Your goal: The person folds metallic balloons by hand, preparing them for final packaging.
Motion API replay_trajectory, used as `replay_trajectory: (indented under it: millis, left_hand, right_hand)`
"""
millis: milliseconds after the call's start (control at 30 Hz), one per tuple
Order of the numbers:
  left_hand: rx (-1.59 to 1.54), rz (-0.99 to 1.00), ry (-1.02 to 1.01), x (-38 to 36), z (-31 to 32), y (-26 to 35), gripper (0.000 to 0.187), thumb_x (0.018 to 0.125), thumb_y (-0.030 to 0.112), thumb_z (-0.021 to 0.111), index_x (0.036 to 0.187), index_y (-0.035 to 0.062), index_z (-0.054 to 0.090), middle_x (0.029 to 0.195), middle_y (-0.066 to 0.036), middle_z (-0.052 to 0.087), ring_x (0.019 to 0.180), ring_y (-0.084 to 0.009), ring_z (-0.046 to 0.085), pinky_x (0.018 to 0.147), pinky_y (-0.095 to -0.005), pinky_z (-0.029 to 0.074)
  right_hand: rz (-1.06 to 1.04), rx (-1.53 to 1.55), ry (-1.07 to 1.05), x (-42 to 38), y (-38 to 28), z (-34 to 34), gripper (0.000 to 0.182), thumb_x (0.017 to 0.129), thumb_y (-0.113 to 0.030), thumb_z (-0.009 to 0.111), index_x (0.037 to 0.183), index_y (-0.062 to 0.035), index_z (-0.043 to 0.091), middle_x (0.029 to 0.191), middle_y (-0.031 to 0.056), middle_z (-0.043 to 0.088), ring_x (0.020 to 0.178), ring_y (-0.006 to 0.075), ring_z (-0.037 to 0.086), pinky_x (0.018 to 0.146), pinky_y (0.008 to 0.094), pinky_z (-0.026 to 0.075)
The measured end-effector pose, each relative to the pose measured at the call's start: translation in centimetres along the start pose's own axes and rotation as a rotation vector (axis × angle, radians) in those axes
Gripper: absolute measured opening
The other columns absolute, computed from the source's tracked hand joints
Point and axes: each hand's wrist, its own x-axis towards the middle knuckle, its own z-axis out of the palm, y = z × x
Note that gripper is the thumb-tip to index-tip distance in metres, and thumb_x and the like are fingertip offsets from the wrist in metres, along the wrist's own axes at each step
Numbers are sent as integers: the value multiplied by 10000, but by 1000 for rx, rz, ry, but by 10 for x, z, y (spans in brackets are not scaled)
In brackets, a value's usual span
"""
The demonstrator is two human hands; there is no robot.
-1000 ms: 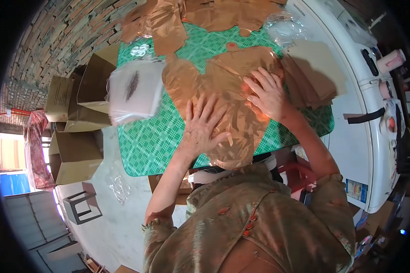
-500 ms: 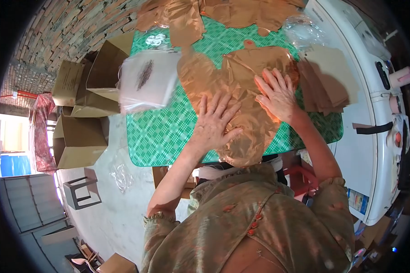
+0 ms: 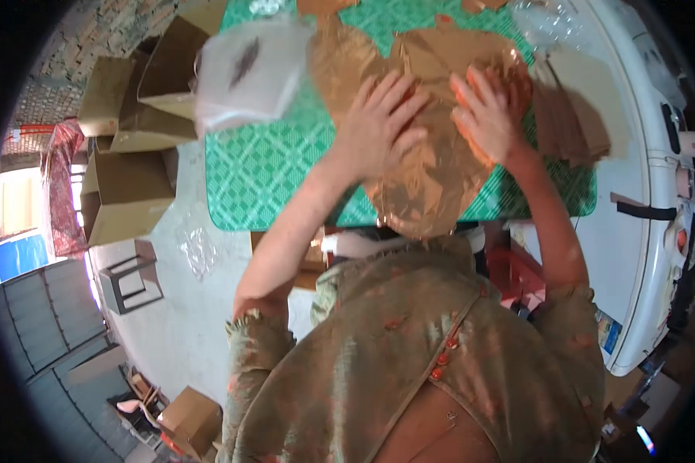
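A flat, wrinkled copper-coloured foil balloon (image 3: 432, 181) lies on the green checked tabletop (image 3: 259, 174), its lower end reaching the near table edge. My left hand (image 3: 378, 123) is spread over the balloon's left-middle part, fingers apart and slightly blurred. On its upper right part rests my right hand (image 3: 486, 116), fingers also apart, with orange light reflected off the foil around them. Neither hand grips anything that I can see.
Left on the table is a stack of clear plastic bags (image 3: 278, 77); at right lie brown sheets (image 3: 571, 116). More copper foil (image 3: 328, 6) and crumpled clear plastic (image 3: 548, 27) are at the far side. Cardboard boxes (image 3: 131, 193) and a small stool (image 3: 131, 278) stand left.
The view has tilted, so the table sits higher in it. My right hand's fingers have drawn a little closer and more bent on the foil; both hands stay over the balloon.
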Motion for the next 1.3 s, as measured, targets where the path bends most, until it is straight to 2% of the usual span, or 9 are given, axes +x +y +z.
replay_trajectory:
  millis: [367, 700, 833, 967, 1100, 1133, 1233, 1267, 1300]
  left_hand:
    - [105, 46, -7, 2, 43, -7, 552, 1101, 462, 511, 1555, 149, 533, 1617, -115, 486, 1532, -301, 404, 1268, -512, 300]
    - [52, 28, -56, 3, 29, -1, 574, 1074, 431, 552, 1573, 150, 518, 1650, -128, 454, 1551, -335, 375, 1290, -535, 254]
    - [74, 2, -109, 5, 24, 3, 593, 1067, 436, 554, 1586, 154, 507, 1675, -132, 423, 1575, -361, 332, 1303, -543, 230]
    - [79, -2, -134, 6, 22, 4, 608, 1054, 411, 559, 1592, 136, 496, 1679, -135, 417, 1590, -381, 298, 1307, -548, 220]
    - [99, 8, -141, 7, 20, 6, 608, 1071, 450, 511, 1584, 124, 506, 1671, -150, 424, 1586, -385, 293, 1319, -539, 183]
    - [117, -1, -181, 6, 22, 5, 617, 1079, 466, 490, 1596, 130, 493, 1688, -148, 399, 1596, -385, 271, 1321, -548, 167]
    - [85, -16, -201, 5, 20, 5, 637, 1061, 432, 545, 1612, 121, 469, 1710, -145, 364, 1622, -378, 227, 1324, -542, 160]
    - [87, -14, -198, 5, 21, 4, 635, 1063, 435, 544, 1609, 120, 473, 1708, -149, 368, 1619, -382, 234, 1321, -544, 166]
    - [86, -15, -191, 5, 20, 5, 635, 1062, 438, 545, 1607, 119, 477, 1706, -150, 372, 1617, -383, 239, 1320, -544, 169]
  right_hand:
    - [-82, -40, 140, -3, 12, 17, 581, 1109, -515, 492, 1651, -328, 394, 1636, 39, 398, 1544, 309, 304, 1228, 660, 197]
    - [48, 16, -47, 0, 1, 4, 608, 1082, -529, 504, 1637, -297, 415, 1712, 81, 334, 1563, 382, 308, 1224, 678, 216]
    - [61, 0, -98, -2, -2, 0, 656, 1085, -550, 469, 1664, -259, 370, 1729, 110, 295, 1609, 394, 211, 1239, 705, 182]
    - [99, 11, -142, 16, -12, -11, 700, 1071, -532, 478, 1682, -218, 340, 1751, 131, 253, 1632, 382, 147, 1264, 709, 109]
    - [134, 166, -206, 40, -6, -6, 706, 1067, -511, 483, 1684, -200, 340, 1768, 143, 216, 1648, 322, 122, 1304, 639, 37]
    - [131, 53, -83, 46, 1, -2, 681, 1078, -480, 516, 1637, -115, 382, 1728, 157, 307, 1615, 338, 237, 1282, 593, 179]
    - [250, -16, -84, 77, 37, -5, 660, 1038, -447, 605, 1542, -38, 487, 1588, 161, 501, 1495, 358, 424, 1232, 544, 303]
    - [171, -128, 50, 89, 48, -1, 524, 977, -354, 693, 1348, 11, 629, 1365, 151, 641, 1315, 339, 564, 1143, 466, 417]
    - [115, -136, 98, 105, 62, 10, 442, 966, -310, 676, 1273, 6, 646, 1295, 146, 657, 1255, 344, 582, 1100, 472, 440]
